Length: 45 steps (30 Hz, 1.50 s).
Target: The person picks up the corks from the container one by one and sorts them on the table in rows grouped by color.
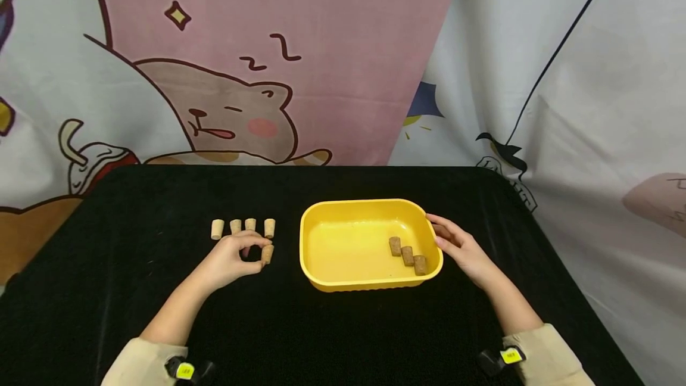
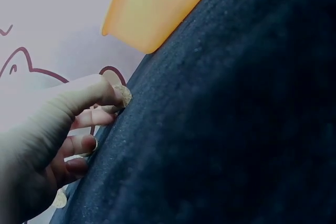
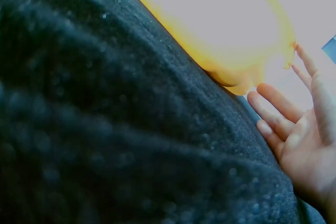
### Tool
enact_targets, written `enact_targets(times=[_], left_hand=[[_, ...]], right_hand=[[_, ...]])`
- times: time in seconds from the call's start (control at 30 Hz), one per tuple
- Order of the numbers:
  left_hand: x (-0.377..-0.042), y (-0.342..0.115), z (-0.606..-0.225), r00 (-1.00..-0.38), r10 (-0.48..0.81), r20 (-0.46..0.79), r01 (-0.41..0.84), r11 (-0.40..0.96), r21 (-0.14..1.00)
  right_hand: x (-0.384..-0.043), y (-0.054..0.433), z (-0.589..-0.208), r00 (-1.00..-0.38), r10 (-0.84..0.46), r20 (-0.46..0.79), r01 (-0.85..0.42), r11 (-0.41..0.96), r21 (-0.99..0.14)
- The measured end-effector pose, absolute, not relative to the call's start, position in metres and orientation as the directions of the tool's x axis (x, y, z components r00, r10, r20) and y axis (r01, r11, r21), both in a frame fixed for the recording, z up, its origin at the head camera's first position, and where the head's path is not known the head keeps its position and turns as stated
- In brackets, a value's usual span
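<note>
Between thumb and index finger, my left hand point(image 1: 234, 260) pinches a small tapered cork stopper point(image 1: 267, 255) left of the yellow basin. Its cork point(image 2: 125, 96) also shows at the fingertips in the left wrist view. Behind this hand stand several more corks point(image 1: 217, 229) in a row, some partly covered by the fingers. My right hand point(image 1: 465, 250) rests on the right end of the yellow basin point(image 1: 370, 284), its fingers fairly straight and fingertips at the rim. In the right wrist view that hand point(image 3: 302, 140) has its lower fingers stretched out below the rim.
Three darker brown corks point(image 1: 407, 255) lie in a slanting line inside the basin, towards its right end. A black cloth point(image 1: 343, 338) covers the table. Behind the table hangs a printed curtain point(image 1: 343, 28) with a sleeping cartoon bear.
</note>
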<state>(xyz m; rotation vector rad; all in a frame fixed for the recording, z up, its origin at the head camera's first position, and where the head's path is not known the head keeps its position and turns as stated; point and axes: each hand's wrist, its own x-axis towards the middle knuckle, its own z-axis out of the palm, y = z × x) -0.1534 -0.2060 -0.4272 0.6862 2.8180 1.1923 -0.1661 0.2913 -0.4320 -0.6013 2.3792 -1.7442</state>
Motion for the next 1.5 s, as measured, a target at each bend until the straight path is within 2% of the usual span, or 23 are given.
enact_targets(times=[0.53,0.83,1.03,1.23,1.33,1.5], left_hand=[[-0.153,-0.208,-0.428,-0.902,0.403,0.155,0.397,0.636,0.661],[-0.148,-0.201,-0.405,-0.875,0.389,0.287,0.477,0.604,0.638],[-0.136,-0.18,-0.38,-0.857,0.362,0.367,0.515,0.573,0.638],[-0.128,-0.147,-0.356,-0.805,0.374,0.462,0.594,0.511,0.621],[-0.128,-0.128,-0.347,-0.786,0.401,0.47,0.617,0.464,0.636],[-0.129,-0.097,-0.338,-0.809,0.434,0.397,0.575,0.444,0.687]], right_hand=[[-0.165,0.291,-0.431,-0.915,-0.386,0.122,-0.235,0.261,-0.937],[-0.166,0.291,-0.431,-0.916,-0.381,0.125,-0.237,0.264,-0.935],[-0.166,0.29,-0.432,-0.914,-0.386,0.127,-0.238,0.255,-0.937],[-0.166,0.29,-0.432,-0.918,-0.376,0.129,-0.238,0.26,-0.936],[-0.166,0.291,-0.432,-0.917,-0.378,0.127,-0.24,0.268,-0.933],[-0.167,0.291,-0.433,-0.919,-0.375,0.123,-0.239,0.278,-0.931]])
